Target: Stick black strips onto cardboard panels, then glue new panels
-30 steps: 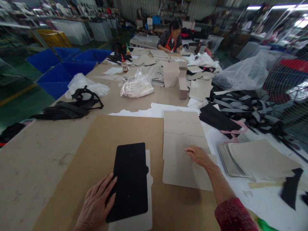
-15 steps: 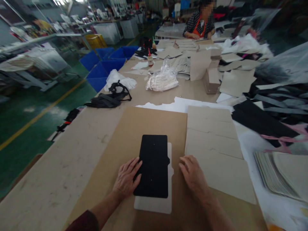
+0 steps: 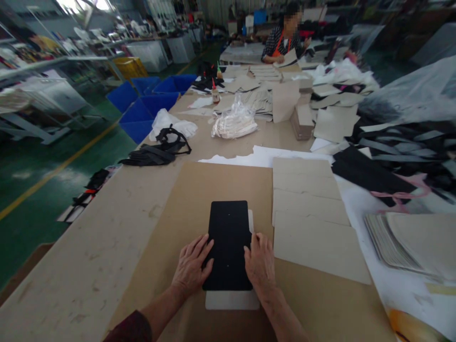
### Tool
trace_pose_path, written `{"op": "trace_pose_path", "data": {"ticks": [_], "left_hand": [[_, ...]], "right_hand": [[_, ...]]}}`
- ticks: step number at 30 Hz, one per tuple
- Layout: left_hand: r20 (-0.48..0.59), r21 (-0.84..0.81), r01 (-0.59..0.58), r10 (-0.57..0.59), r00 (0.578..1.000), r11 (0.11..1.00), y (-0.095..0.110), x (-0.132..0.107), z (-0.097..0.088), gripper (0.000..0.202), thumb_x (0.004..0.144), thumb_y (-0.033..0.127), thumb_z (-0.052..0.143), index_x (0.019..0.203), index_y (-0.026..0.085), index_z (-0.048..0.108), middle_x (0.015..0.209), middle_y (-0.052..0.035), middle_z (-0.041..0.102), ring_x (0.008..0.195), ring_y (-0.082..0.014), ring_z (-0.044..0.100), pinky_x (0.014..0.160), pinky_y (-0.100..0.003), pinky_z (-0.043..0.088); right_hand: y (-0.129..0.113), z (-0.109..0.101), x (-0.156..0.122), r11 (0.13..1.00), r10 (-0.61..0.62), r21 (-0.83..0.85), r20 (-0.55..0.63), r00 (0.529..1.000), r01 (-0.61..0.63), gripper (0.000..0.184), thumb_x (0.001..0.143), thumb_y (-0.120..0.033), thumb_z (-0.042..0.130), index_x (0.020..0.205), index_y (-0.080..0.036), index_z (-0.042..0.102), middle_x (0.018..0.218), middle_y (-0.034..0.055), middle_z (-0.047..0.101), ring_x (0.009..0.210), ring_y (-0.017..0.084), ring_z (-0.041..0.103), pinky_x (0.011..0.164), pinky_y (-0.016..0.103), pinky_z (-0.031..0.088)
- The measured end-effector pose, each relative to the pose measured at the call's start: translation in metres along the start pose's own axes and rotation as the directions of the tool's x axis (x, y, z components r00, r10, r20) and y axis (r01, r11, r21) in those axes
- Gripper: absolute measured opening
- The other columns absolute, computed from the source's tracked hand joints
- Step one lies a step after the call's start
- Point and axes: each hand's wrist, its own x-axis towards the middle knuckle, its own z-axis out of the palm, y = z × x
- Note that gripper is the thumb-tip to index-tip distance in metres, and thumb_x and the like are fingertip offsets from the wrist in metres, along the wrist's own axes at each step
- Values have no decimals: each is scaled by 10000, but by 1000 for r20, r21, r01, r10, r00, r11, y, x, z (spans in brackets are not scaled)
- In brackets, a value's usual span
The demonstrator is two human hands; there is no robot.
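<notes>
A black rectangular panel (image 3: 229, 251) with rounded corners and two tiny pale dots lies on a light grey board (image 3: 231, 301). The board peeks out below it and along its upper right side. My left hand (image 3: 194, 262) rests flat with fingers apart, fingertips on the panel's left edge. At the right edge, my right hand (image 3: 261, 260) has its thumb against the panel and its bent fingers at the edge, hiding the side tab. Both pieces lie on a brown sheet (image 3: 171, 228).
Overlapping grey boards (image 3: 317, 242) lie to the right, with a stack of grey sheets (image 3: 406, 242) beyond. Black straps (image 3: 153, 153) and a clear bag of white pieces (image 3: 235, 122) are farther up the table. A co-worker (image 3: 283, 42) sits at the far end.
My right hand has moved left from the brown sheet onto the panel's right edge. The grey board now shows less on the right. The co-worker has raised a sheet.
</notes>
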Motion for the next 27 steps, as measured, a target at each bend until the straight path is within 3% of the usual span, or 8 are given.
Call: {"op": "trace_pose_path", "data": {"ticks": [5,10,18,22,24,27], "left_hand": [[-35,-20,-5,5,999,1000,-1,0,0,502,894,315,504,1395,295,479,1478,-49,470,1323,-266,435,1031,-446,378],[-53,-66,2,-6,999,998,-1,-2,0,506,888,297,507,1393,295,480,1486,-52,458,1317,-274,439,1036,-461,370],[-101,-174,3,-21,995,985,-2,-6,7,507,895,293,504,1401,291,471,1501,-63,436,1344,-277,409,1066,-468,341],[-110,-206,-9,-14,994,978,-8,-5,10,491,902,370,525,1387,303,489,1502,-59,435,1342,-280,412,1073,-465,333],[-110,-219,-31,7,994,975,-10,-6,8,515,894,457,541,1386,314,488,1494,-56,446,1336,-283,419,1067,-459,345],[-132,-258,-103,70,989,961,-4,-15,-1,679,858,588,551,1448,292,397,1526,-89,393,1379,-312,361,1074,-479,350]], "right_hand": [[-14,6,-3,998,62,-30,-27,998,-63,348,895,-211,460,1205,-121,592,1163,173,551,1058,308,506,943,434,404],[-16,15,-4,966,175,210,-93,980,-152,386,835,-253,500,1168,-101,619,1158,189,544,1133,335,466,1010,459,359],[-21,17,-10,891,299,385,-96,949,-242,407,733,-312,565,1085,-117,628,1140,194,576,1152,362,466,1042,529,310],[-25,11,-9,738,405,581,26,914,-343,348,723,-375,609,996,-157,598,927,120,656,915,299,606,870,482,471],[-28,5,-11,616,420,688,125,899,-383,356,723,-418,636,970,-165,596,823,78,683,789,258,650,747,413,528],[-33,-13,-19,422,434,812,210,876,-404,414,726,-438,656,1028,-165,584,839,67,724,764,233,689,687,361,556]]}}
